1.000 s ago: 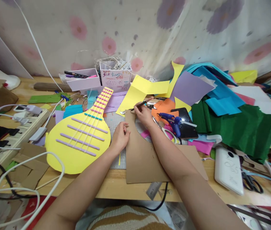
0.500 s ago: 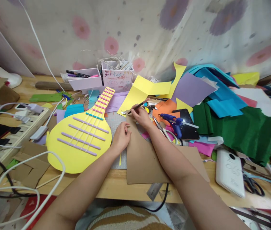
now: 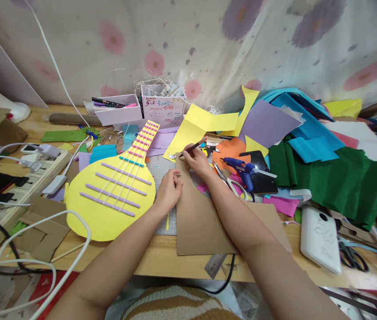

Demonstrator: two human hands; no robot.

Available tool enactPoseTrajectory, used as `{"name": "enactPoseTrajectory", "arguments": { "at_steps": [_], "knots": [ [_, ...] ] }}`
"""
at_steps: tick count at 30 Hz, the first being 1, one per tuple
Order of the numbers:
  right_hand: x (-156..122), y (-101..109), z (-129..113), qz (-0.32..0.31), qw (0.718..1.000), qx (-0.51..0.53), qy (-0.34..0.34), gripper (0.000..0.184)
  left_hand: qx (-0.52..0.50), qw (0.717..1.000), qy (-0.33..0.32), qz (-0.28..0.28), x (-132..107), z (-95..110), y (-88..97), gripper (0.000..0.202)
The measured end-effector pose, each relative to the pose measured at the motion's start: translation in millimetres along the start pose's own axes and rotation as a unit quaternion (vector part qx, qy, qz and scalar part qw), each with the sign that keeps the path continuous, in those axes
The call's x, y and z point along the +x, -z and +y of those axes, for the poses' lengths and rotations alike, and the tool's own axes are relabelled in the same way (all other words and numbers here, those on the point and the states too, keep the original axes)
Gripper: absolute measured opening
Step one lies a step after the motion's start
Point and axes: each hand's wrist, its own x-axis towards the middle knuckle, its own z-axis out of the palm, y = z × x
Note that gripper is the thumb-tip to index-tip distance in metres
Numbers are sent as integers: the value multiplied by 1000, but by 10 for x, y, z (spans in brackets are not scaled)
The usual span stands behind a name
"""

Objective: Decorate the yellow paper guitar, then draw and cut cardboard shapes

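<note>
A slim black pen (image 3: 192, 147) is pinched in my right hand (image 3: 197, 162), its tip down at the upper left corner of a brown cardboard sheet (image 3: 195, 226). The sheet has a curved cut-out along its upper right side, partly hidden by my right forearm. At the sheet's left edge rests my left hand (image 3: 170, 189), fingers curled in against the cardboard. Left of it lies a yellow paper lute shape (image 3: 108, 222) with purple strips and white strings. Part of a grey cutting mat (image 3: 165, 227) shows under the cardboard.
A blue glue gun (image 3: 241, 169), scissors (image 3: 230, 183) and a black phone (image 3: 262, 178) lie right of my right hand. Coloured papers and green crepe paper (image 3: 338, 186) cover the right side. A white power bank (image 3: 320, 240) lies near the front; a power strip (image 3: 25, 195) stands left.
The pen tip and my right hand have shifted very slightly to the right. My left hand and the cardboard look almost unmoved.
</note>
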Motion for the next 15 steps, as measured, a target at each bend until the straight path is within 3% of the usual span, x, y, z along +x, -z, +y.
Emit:
{"name": "enactPoseTrajectory", "arguments": {
  "at_steps": [7, 15],
  "knots": [
    [-22, 11, -79, -25, 1000, -8, -2, 16, -5, 1000, 6, -3, 0, 10, 9, 27],
    [6, 14, -12, 1, 1000, -12, -4, 18, 0, 1000, 7, -5, -5, 18, 10, 28]
  ]
}}
